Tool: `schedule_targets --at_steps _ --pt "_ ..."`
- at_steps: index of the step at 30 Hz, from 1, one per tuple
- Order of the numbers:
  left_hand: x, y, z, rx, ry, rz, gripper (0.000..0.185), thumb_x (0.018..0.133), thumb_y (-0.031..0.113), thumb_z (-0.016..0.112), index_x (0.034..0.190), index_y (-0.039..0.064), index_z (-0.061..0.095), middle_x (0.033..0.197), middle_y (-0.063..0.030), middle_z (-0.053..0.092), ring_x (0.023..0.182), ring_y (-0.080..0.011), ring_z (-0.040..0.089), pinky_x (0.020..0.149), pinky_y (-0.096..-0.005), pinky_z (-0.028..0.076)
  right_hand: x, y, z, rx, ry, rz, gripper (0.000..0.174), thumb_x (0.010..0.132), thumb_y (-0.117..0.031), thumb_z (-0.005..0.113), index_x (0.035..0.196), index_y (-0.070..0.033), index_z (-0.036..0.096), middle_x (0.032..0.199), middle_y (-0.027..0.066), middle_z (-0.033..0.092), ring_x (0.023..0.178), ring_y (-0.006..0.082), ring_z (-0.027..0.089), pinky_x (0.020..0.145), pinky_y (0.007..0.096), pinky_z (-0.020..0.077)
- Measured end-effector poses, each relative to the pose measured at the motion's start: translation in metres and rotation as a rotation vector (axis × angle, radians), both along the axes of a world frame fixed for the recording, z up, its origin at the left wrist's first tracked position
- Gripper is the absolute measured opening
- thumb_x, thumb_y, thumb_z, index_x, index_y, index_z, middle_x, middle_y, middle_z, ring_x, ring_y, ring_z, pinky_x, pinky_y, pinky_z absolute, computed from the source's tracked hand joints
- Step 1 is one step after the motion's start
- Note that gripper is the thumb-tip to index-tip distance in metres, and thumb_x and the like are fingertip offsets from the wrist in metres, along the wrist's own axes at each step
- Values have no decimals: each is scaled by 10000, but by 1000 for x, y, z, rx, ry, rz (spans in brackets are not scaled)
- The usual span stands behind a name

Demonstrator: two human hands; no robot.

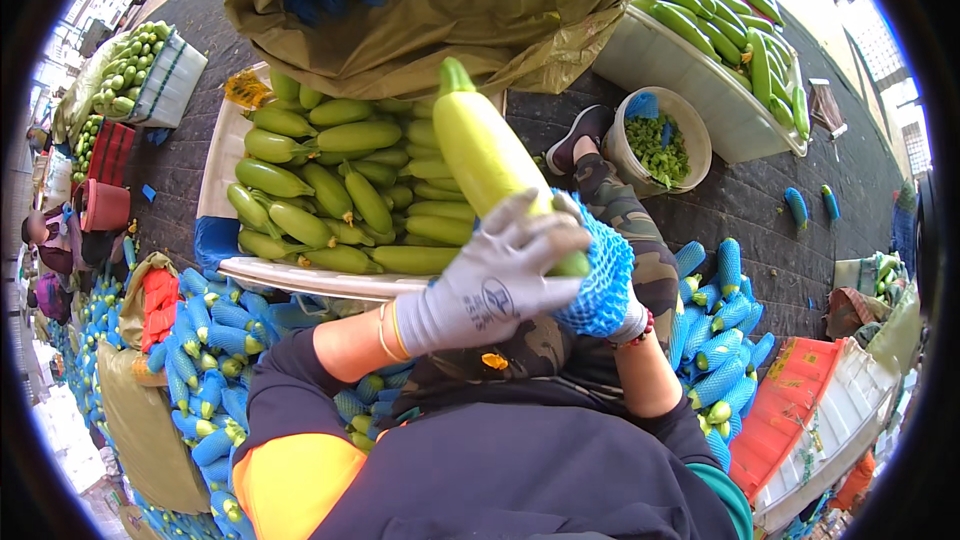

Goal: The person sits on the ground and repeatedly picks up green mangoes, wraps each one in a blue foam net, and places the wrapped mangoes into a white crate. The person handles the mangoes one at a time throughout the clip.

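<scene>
A light green zucchini point(487, 150) slants up and left in front of me, its stem end pointing away. My left hand point(499, 274), in a grey work glove, has its fingers wrapped around the zucchini's lower part. Blue foam netting point(604, 262) is stretched over my right hand point(630, 319), also gloved and mostly hidden by it. The netting lies against the zucchini's lower end; the right fingers' exact grip is hidden. Beyond, a white crate point(345, 281) holds bare zucchini in rows. An olive woven sack point(420, 37) with blue netting sleeves inside lies open over its far side.
Netted zucchini point(217, 337) are heaped at left, with another netted pile point(724, 349) at right. A white bucket point(701, 127) with green scraps stands beside my shoe. A large white crate point(675, 64) of zucchini is far right; a red crate point(787, 397) sits near right. People are at far left.
</scene>
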State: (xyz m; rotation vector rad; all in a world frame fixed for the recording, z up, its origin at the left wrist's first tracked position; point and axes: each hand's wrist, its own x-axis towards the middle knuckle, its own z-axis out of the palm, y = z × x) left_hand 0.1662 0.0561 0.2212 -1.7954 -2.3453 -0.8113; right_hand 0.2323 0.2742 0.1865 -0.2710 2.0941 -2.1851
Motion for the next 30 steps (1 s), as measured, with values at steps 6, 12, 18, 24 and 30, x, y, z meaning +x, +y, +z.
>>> schedule_targets --at_steps 6,12,18,24,30 --pt "24 21 46 284 -639 -235 248 999 197 785 1132 -7 740 881 -168 710 791 -357 719 738 -413 569 40 19 17 -187 -137 -149 993 858 -379 906 1606 38 403 1504 196 613 1393 306 611 1159 432 519" --pt "-2 83 17 794 -896 466 240 1117 205 682 1116 -34 709 943 32 698 881 -32 573 808 -209 492 74 41 18 376 237 -390 767 781 -156 929 1450 39 608 1354 144 716 1227 254 697 1085 390 534" --pt "-183 75 -27 428 -20 461 258 984 125 770 1212 15 716 1090 -136 758 970 -241 746 852 -346 589 145 130 -1 -442 -166 -635 958 835 -215 901 1610 28 391 1497 243 604 1368 390 638 1139 512 552" --pt "-456 0 -87 -382 516 1011 277 1023 102 496 1181 96 723 1260 -193 708 1128 -357 717 890 -465 609 164 202 -57 46 -457 -739 783 868 -144 865 1541 45 513 1417 170 677 1264 234 677 1092 407 549" --pt "-327 6 -60 -61 686 674 223 997 140 663 1199 80 734 1238 -175 694 1117 -381 697 919 -449 574 100 212 -135 823 -364 -655 567 834 -151 882 1314 79 687 1204 157 770 1109 192 725 1015 345 569"
